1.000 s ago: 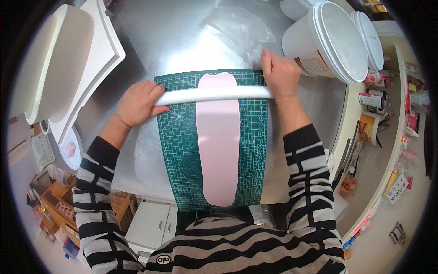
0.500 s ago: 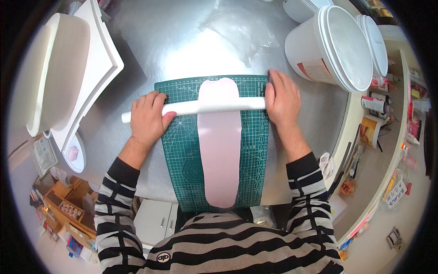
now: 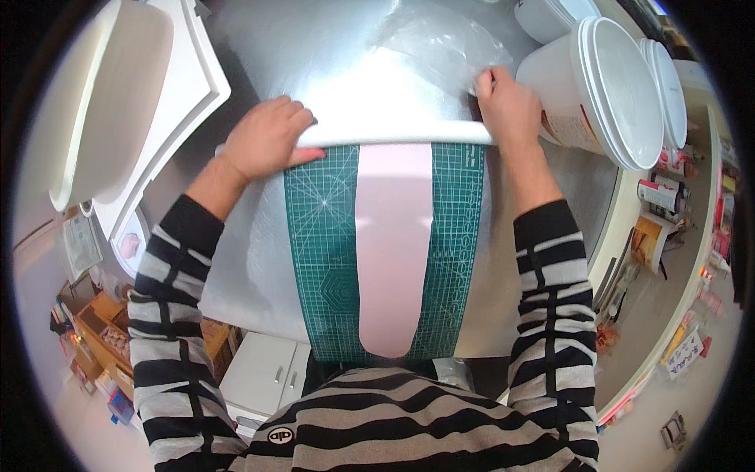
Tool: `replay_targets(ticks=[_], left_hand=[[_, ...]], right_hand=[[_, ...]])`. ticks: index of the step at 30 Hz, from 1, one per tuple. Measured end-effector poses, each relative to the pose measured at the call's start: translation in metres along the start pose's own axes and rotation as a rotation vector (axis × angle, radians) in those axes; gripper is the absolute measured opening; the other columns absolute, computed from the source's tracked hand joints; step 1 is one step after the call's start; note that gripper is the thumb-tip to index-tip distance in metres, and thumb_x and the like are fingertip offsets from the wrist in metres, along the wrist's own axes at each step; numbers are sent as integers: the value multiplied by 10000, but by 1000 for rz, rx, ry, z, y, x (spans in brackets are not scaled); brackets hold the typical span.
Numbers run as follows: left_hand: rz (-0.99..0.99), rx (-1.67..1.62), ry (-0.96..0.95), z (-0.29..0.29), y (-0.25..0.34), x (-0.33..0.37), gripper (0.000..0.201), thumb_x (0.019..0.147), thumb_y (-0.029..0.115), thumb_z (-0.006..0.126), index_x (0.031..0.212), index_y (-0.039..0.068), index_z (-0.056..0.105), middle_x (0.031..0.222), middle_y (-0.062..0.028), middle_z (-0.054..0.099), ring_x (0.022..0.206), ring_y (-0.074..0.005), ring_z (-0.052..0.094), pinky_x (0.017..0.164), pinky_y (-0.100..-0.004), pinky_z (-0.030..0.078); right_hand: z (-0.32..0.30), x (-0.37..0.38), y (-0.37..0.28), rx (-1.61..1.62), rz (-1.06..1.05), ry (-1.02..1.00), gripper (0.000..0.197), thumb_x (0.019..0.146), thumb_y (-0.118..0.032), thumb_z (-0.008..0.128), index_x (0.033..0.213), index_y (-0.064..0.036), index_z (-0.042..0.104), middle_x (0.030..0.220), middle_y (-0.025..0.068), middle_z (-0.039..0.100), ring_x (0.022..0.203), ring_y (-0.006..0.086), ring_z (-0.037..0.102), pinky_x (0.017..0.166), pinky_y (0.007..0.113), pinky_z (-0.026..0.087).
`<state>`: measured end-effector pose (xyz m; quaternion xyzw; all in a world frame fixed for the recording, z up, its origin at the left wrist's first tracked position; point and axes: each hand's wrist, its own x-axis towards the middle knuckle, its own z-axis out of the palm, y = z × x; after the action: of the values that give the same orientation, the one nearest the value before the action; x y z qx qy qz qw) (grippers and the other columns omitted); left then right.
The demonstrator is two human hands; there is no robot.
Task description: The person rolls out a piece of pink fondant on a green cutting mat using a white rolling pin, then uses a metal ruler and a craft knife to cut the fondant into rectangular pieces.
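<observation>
A white rolling pin (image 3: 385, 134) lies crosswise at the far edge of a green cutting mat (image 3: 322, 236). A long strip of pale pink dough (image 3: 391, 244) runs down the mat's middle, its far end under the pin. My left hand (image 3: 266, 140) presses flat on the pin's left end. On the pin's right end rests my right hand (image 3: 505, 108), fingers curled over it. Both forearms wear black-and-grey striped sleeves.
The mat sits on a shiny steel table (image 3: 314, 55). White lidded buckets (image 3: 598, 86) stand at the far right, close to my right hand. Stacked white trays (image 3: 134, 110) are at the left. Clear plastic film (image 3: 440, 39) lies beyond the pin.
The rolling pin has moved away from me along the dough to the mat's far edge, both hands going with it. The pink strip looks longer.
</observation>
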<state>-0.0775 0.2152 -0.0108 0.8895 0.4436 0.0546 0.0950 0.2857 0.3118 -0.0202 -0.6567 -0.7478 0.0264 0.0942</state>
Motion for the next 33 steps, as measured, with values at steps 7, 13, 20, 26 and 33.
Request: replay_targets(ticks=[7,13,20,26,33], left_hand=[[-239,39,0,-15,52,-28,550,887,447,750,1177,2,608,1209,-193,653,1172,-340,608,1008,-469,483],[-408,-200,105,14,152,-126,677,806,204,813,1389,11,527,1388,-214,604,1270,-379,587,1082,-484,430],[-407,-221,-1,-3,199,-143,502,811,115,791,1262,58,578,1337,-159,601,1284,-333,557,1095,-506,390],[-464,-335,275,-10,242,-157,689,830,133,804,1441,27,503,1539,-211,441,1471,-419,361,1218,-577,260],[-567,-467,125,30,228,-100,687,916,175,733,1494,-43,432,1558,-291,409,1470,-475,356,1215,-518,322]], right_hand=[[-8,-50,7,240,-228,-39,475,1014,-402,526,1304,-55,670,1329,277,619,1273,416,571,1067,529,447],[-53,-222,12,42,-334,-247,723,945,-450,678,1506,-31,498,1575,246,429,1483,432,360,1224,576,253],[-81,-249,29,270,-585,-409,621,887,-319,761,1424,-74,570,1360,200,594,1243,415,551,1071,517,429],[-100,-373,99,252,115,-269,524,957,-206,692,1443,-59,561,1148,229,653,1051,404,648,940,468,507],[-88,-397,174,204,395,-51,540,1013,-194,629,1484,29,487,1406,278,538,1279,423,537,1096,452,415]])
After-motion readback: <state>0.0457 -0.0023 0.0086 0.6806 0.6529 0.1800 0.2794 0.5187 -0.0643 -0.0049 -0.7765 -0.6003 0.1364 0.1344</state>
